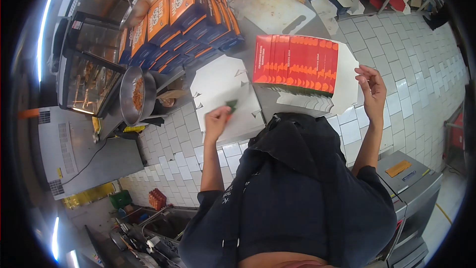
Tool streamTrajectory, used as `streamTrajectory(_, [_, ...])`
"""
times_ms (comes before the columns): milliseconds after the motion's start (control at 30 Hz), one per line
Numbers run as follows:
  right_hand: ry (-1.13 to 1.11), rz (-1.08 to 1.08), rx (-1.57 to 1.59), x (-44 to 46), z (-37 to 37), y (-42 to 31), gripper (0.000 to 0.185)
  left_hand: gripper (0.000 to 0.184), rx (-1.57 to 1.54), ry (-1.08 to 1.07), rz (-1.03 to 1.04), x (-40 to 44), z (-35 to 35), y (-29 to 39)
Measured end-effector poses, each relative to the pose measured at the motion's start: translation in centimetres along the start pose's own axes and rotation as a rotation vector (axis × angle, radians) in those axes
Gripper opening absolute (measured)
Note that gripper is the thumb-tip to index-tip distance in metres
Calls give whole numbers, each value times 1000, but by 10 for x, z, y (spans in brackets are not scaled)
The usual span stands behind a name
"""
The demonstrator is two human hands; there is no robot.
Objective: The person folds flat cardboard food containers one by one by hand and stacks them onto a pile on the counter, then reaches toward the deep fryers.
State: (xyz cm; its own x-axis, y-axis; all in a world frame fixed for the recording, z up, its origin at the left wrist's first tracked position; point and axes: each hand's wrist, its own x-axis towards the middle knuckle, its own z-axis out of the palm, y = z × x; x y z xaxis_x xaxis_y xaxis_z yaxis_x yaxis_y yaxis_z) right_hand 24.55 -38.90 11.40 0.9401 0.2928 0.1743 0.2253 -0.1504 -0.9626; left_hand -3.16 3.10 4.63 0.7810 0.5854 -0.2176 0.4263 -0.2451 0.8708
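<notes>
A flat white carton blank [223,87] with slots and cut edges lies open on the steel counter, left of centre. My left hand [216,123] is over it, fingers closed on a small dark green piece [231,105], which looks like a printed carton flap; motion blurs it. To the right is a fanned row of red printed cartons [297,64], overlapping one another, with white flaps along the near side. A white carton panel [346,82] sticks out at the row's right end. My right hand [373,92] pinches that panel's outer edge between thumb and fingers.
Orange and blue boxes [186,7] are piled at the back left. A white cutting board [280,12] lies behind the red cartons. At left, a metal bowl of brown food [134,95] stands by a glass display case [89,79]. White tiles [401,69] cover the floor.
</notes>
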Motion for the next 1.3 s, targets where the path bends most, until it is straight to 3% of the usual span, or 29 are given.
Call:
streamTrajectory(33, [3,-53,30,0,5,-10,31,20,-66,165,-31,-1,-4,9])
streamTrajectory(167, [-184,-169,109,6,50,-50,31,18,-287,261,-10,-4,-6,33])
streamTrajectory(233, [-485,-204,129,10,72,-63,32,15,-211,124,-122,-4,-8,26])
streamTrajectory(300, [-545,-217,115,7,93,-68,34,14,-81,50,-185,-1,-9,26])
streamTrajectory(400, [-662,-217,78,0,108,-73,38,11,68,-150,118,-5,8,31])
streamTrajectory(433, [-713,-214,52,-2,110,-75,39,11,65,-143,114,-9,16,34])
streamTrajectory(500, [-741,-206,59,-7,114,-73,41,10,148,-230,288,-11,27,37])
streamTrajectory(533, [-764,-190,67,-9,115,-71,42,9,209,-339,223,-11,27,32])
streamTrajectory(667, [-802,-179,40,-12,117,-63,43,11,391,-423,177,-4,43,10])
streamTrajectory(767, [-807,-183,11,-10,117,-62,44,21,395,-430,179,-2,53,-1])
streamTrajectory(833, [-804,-257,-50,-8,117,-57,45,31,502,-289,380,-8,60,15])
streamTrajectory(933, [-811,-212,-57,-6,117,-58,45,39,645,-281,390,-7,68,15])
streamTrajectory(1067, [-784,-237,-47,-8,118,-50,44,40,683,-281,357,-2,68,4])
streamTrajectory(1133, [-805,-212,-85,-5,118,-53,44,40,626,-218,473,3,66,-6])
streamTrajectory(1233, [-811,-150,-63,-5,117,-58,43,36,638,-240,297,1,65,0])
streamTrajectory(1300, [-819,-142,-60,-5,118,-55,43,37,636,-247,330,-1,66,5])
